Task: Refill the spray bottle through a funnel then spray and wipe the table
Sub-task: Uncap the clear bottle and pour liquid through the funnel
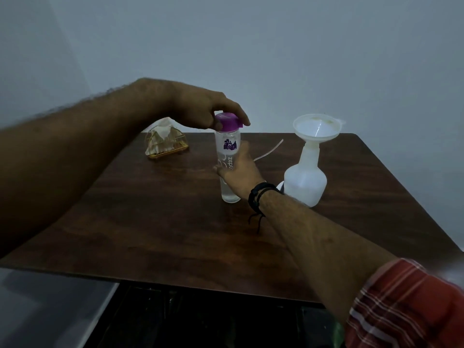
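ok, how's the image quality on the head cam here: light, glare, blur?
Head view: dim and bluish overall; glare streak inside the funnel and a bright patch on the white spray bottle; left forearm and the red plaid sleeve at the edges are blurred; the water bottle and both hands read fairly sharp.

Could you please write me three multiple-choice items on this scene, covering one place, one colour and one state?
1. Where does the funnel sit?
A. in the neck of the spray bottle
B. flat on the table
C. in the napkin holder

2. What colour is the cap of the water bottle?
A. green
B. purple
C. orange

3. What is the left hand doing?
A. lying flat on the table
B. gripping the cap from above
C. lifting the funnel

Answers:
1 A, the funnel stands upright in the white bottle's neck.
2 B, the cap shows purple under the fingers.
3 B, while the right hand holds the bottle's body.
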The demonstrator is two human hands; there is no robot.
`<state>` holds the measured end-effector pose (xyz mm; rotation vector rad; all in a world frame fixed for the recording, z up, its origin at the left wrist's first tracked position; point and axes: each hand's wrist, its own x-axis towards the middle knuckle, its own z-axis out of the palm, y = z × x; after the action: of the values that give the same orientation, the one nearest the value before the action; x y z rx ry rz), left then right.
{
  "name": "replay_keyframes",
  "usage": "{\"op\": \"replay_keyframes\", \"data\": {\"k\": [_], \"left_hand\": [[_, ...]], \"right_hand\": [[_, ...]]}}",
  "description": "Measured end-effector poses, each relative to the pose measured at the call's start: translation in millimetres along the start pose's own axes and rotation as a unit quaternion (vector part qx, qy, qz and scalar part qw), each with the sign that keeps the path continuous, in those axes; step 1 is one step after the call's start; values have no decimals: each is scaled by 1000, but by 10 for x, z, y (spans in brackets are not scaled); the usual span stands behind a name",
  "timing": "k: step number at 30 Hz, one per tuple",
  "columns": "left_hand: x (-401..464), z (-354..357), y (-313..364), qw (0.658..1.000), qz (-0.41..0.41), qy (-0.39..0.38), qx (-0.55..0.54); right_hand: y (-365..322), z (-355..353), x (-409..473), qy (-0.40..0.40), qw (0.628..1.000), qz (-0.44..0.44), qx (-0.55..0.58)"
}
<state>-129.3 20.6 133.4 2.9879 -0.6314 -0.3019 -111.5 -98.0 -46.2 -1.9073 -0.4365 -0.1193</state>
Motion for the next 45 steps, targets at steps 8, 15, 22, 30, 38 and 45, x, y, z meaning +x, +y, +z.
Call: {"op": "replay_keyframes", "data": {"k": [8, 15, 22, 30, 38, 45], "left_hand": [[-19, 8, 54, 986, -116, 25, 118], [-26, -81, 120, 991, -62, 86, 84], [58, -64, 19, 987, -131, 85, 44], [98, -40, 4, 995, -71, 17, -61], [-42, -24, -154, 933, -80, 321, -142], [-139, 999, -697, 874, -171, 399, -219]], "right_hand": [[16, 16, -16, 17, 1000, -15, 5], [13, 13, -17, 20, 1000, -18, 6], [26, 8, -20, 21, 1000, -16, 5], [29, 13, -9, 17, 1000, -14, -1], [51, 28, -1, 25, 999, -20, -4], [45, 41, -23, 40, 999, -16, -9]]}}
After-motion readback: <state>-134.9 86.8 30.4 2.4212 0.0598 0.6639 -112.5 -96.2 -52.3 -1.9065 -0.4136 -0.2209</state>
